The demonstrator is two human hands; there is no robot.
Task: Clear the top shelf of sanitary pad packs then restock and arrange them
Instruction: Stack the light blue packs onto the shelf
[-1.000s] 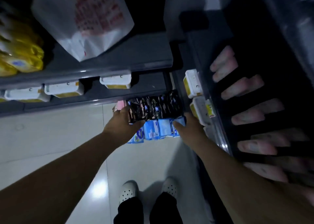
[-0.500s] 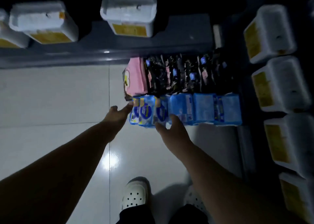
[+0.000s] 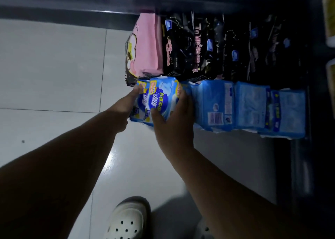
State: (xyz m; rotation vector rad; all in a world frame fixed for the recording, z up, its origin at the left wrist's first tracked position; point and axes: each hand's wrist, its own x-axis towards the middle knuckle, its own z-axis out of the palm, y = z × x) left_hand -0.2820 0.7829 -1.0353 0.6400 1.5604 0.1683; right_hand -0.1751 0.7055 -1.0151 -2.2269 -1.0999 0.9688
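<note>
left hand and right hand clamp the end blue packs between them. the blue row runs right of the right hand, black packs and pink pack beyond, on the floor; restocking looks mostly ahead.

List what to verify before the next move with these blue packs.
1. Both hands on the load: ok; left hand holds the left end and right hand grips the right side of the leftmost blue packs.
2. Load split from the remaining blue packs: cannot tell; the right hand sits at the seam.
3. Load lifted off the floor: cannot tell.
4. Row of black packs lined up behind: ok.
5. View of the top shelf: not ok, out of frame.
</note>
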